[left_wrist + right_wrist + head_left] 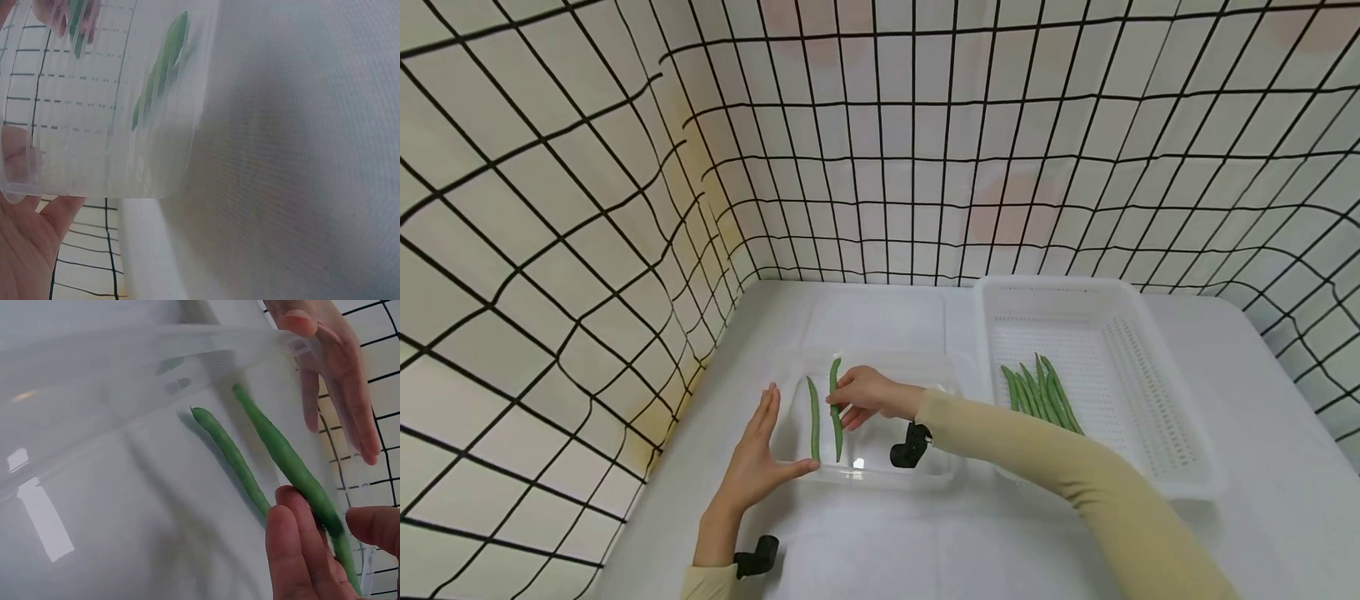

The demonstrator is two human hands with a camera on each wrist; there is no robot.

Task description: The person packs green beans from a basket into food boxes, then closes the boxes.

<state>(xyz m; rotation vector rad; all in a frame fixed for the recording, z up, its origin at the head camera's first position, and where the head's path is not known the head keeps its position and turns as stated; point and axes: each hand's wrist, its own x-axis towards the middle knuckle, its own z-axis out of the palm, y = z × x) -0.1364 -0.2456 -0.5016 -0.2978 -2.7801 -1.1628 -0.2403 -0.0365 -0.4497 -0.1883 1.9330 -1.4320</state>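
Observation:
My right hand [868, 392] pinches a green bean [281, 453] between thumb and fingers above a clear plastic container [887, 481]. A second green bean [228, 450] lies on the container's bottom, to the left of the held one in the head view. My left hand [752, 471] rests against the container's near left corner, thumb along the front rim and the other fingers stretched out along the left side. Through the clear wall, the left wrist view shows the lying bean [164, 65].
To the right stands a white perforated basket [1052, 283] with several green beans [1041, 393] in its left part. Black wire grid [880, 158] rises behind the white table surface [865, 542] and along both sides. Each wrist carries a black camera mount.

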